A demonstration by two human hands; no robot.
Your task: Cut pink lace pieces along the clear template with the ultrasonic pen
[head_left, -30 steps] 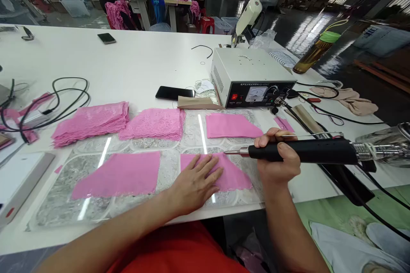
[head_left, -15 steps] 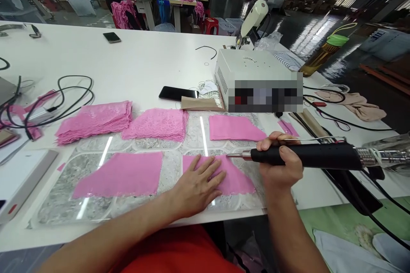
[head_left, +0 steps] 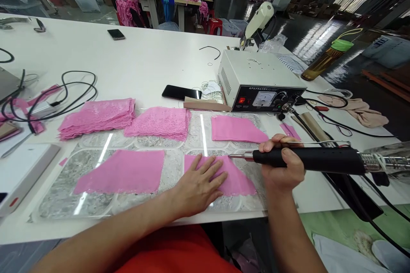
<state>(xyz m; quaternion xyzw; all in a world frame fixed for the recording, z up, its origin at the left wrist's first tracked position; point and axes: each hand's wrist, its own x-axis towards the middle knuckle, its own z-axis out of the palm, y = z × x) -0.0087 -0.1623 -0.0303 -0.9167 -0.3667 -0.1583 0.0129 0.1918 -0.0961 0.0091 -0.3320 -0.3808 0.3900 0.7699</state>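
My left hand (head_left: 199, 183) lies flat, fingers spread, on a pink lace piece (head_left: 238, 181) at the near edge of a clear glass plate (head_left: 179, 170). My right hand (head_left: 283, 166) grips a black hand-held cutting tool (head_left: 307, 160); its metal tip (head_left: 235, 156) touches the upper edge of that same piece. Another pink piece (head_left: 123, 171) lies to the left, and a third pink piece (head_left: 235, 129) lies behind. Two stacks of pink lace (head_left: 99, 117) (head_left: 158, 123) sit further back.
A white control box (head_left: 261, 81) with a dial stands behind the plate, cables (head_left: 336, 121) running from it. A black phone (head_left: 181, 92), black cords (head_left: 60, 94), a bottle (head_left: 326, 54) and beige cloth (head_left: 358, 108) lie on the white table. People work at sewing tables far behind.
The view has shifted slightly. Both hands stay in the same place on the pink piece, with the tool tip still at its upper edge.
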